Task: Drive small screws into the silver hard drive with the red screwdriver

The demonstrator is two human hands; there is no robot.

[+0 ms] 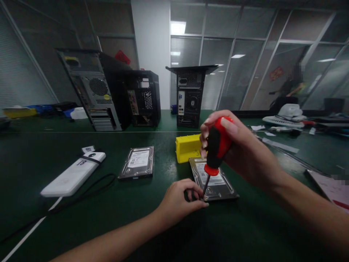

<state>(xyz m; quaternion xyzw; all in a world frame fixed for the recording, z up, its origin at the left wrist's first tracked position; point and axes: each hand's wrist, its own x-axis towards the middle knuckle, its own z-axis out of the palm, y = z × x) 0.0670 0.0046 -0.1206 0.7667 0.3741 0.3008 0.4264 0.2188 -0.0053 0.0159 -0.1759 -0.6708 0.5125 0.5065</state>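
Note:
My right hand (244, 154) is closed around the red and black handle of a screwdriver (215, 145), which points down and slightly left. Its metal shaft reaches the near left corner of a hard drive (222, 187) lying label up on the green table. At that same corner my left hand (178, 198) pinches the drive's edge, its thumb and fingers close beside the screwdriver tip. The tip itself and any screw there are too small to make out. Farther left, a second hard drive (137, 162) lies flat, label up.
A yellow plastic bin (187, 149) sits just behind the drive under my hands. At left lies a white power bank (73, 174) with a strap and cable. Computer cases (109, 91) stand along the back. A pinkish flat item (331, 189) lies at right; a person stands far behind.

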